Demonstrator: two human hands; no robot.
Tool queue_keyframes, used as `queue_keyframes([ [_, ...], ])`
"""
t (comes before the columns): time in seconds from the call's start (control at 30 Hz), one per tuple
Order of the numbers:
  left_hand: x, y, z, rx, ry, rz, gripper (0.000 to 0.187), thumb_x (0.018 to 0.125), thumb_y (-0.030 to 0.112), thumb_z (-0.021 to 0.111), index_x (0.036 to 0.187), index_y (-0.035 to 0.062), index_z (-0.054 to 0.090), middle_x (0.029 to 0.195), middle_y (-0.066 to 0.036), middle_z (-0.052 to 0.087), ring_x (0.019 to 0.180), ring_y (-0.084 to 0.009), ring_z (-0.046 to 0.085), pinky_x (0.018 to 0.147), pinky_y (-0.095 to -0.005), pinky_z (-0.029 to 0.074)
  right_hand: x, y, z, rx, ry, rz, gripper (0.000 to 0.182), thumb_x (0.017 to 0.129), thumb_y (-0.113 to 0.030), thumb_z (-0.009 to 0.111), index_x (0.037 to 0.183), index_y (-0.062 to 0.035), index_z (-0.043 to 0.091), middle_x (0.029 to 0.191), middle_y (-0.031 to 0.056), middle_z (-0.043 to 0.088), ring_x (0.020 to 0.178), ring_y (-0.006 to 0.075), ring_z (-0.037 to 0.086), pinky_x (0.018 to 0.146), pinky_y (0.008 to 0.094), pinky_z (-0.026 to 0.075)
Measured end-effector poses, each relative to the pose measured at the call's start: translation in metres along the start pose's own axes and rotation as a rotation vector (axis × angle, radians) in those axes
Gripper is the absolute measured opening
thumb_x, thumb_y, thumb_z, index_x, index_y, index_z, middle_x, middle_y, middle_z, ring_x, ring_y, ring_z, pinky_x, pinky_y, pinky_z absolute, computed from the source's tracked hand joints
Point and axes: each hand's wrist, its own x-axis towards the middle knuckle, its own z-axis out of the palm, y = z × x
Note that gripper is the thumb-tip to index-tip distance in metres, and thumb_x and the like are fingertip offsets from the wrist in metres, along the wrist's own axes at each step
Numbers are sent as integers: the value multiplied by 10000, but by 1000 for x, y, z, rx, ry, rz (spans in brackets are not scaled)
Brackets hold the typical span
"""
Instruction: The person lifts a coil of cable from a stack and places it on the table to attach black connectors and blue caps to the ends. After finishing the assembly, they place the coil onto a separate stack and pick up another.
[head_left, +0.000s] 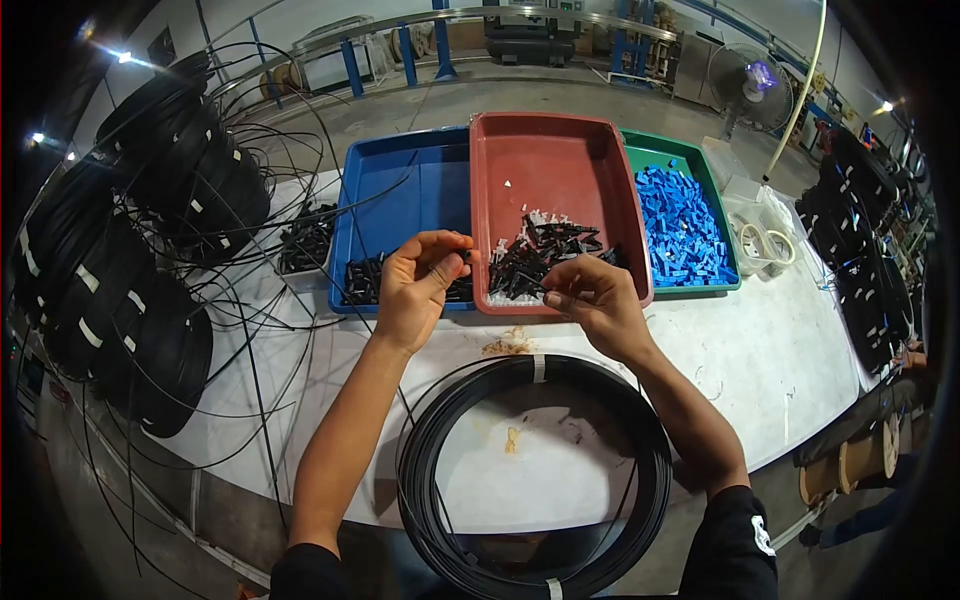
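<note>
Head view is showing both your hands raised over the near side of the trays, apart from each other, so you are seemingly handling small parts at this step. Your left hand (415, 290) is closing thumb and forefinger narrowly around something small and dark in front of the red tray (550, 160). Your right hand (600, 305) is curling over that tray's near rim, thumb and forefinger drawn close; whether they are gripping a dark piece, you cannot tell from here. The black pieces (560, 245) are lying in the red tray among white pieces (500, 290), and the cable coil (655, 470) is resting below your hands, reaching past the near edge of the table (760, 340). Judging by this pose, the next move is calling for a steady pinch and careful alignment of small parts. Your fingers are hiding most of whatever the left hand is pinching. A thin strand is passing behind your left forearm, and its ends are getting lost. The frame's lower edge is cutting close to the coil.
</note>
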Motion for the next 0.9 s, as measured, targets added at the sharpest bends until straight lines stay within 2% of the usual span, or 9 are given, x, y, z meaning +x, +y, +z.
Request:
queue_keyframes([
  [0.1, -1, 9, 15, 392, 2, 161, 342, 890, -17, 699, 1203, 19, 565, 1089, -118, 678, 1006, -188, 666, 874, -268, 544, 1, -1, 5, 120, 52, -38, 145, 827, 5, 743, 953, -12, 673, 774, 2, 597, 707, 76, 564, 649, 245, 471],
  [0.2, 3, 13, 2, 539, -7, 216, 449, 863, -28, 724, 1255, 46, 518, 1069, -122, 679, 971, -175, 669, 861, -271, 535, 3, 2, 1, -7, 71, -133, 153, 822, 10, 742, 956, -21, 675, 772, -11, 576, 665, 58, 533, 626, 233, 444],
  [0.27, 13, 27, -15, 1008, 55, 196, 334, 853, -52, 689, 1158, 40, 590, 997, -82, 705, 902, -135, 680, 776, -266, 536, 5, 7, -3, -96, 114, -104, 165, 807, 21, 743, 953, -30, 684, 741, -23, 560, 630, 40, 492, 588, 222, 401],
  [0.37, 26, 33, -54, 1312, 96, 78, 315, 813, -110, 631, 1094, 31, 629, 954, -111, 723, 890, -185, 706, 763, -298, 548, 8, 16, -5, -109, 150, -86, 171, 797, 21, 743, 948, -41, 694, 735, -25, 559, 618, 37, 486, 571, 220, 395],
  [0.43, 30, 29, -79, 1670, -123, -2, 366, 766, -145, 574, 1081, 26, 649, 949, -162, 721, 907, -278, 712, 777, -354, 556, 11, 23, -8, -152, 143, -41, 178, 790, 22, 739, 950, -47, 700, 747, -19, 567, 606, 36, 488, 555, 222, 394],
  [0.53, 32, 25, -77, 1709, -223, -203, 398, 743, -152, 532, 1083, 15, 655, 955, -190, 714, 914, -347, 696, 806, -403, 551, 13, 23, -8, -178, 134, -46, 177, 794, 21, 735, 954, -46, 701, 754, -17, 573, 603, 37, 497, 551, 225, 397],
  [0.67, 43, 14, -78, 1738, -194, -127, 366, 769, -117, 623, 1094, 44, 678, 1041, -131, 719, 986, -328, 670, 887, -421, 533, 12, 24, -8, -168, 128, -35, 178, 797, 21, 736, 959, -45, 703, 758, -15, 580, 608, 36, 506, 553, 227, 403],
  [0.73, 46, 7, -77, 1690, -253, 61, 320, 795, -70, 637, 1096, 29, 686, 1088, -142, 706, 1034, -323, 646, 922, -397, 502, 12, 22, -9, -166, 119, -3, 173, 800, 16, 739, 958, -43, 702, 763, -10, 589, 616, 40, 521, 562, 226, 414],
  [0.9, 51, -5, -77, 1779, -295, -75, 299, 777, 11, 734, 1073, 35, 698, 1096, -121, 693, 1042, -315, 628, 935, -408, 488, 11, 21, -9, -166, 98, 0, 179, 798, 15, 745, 963, -40, 702, 780, -6, 598, 629, 51, 543, 578, 231, 437],
])
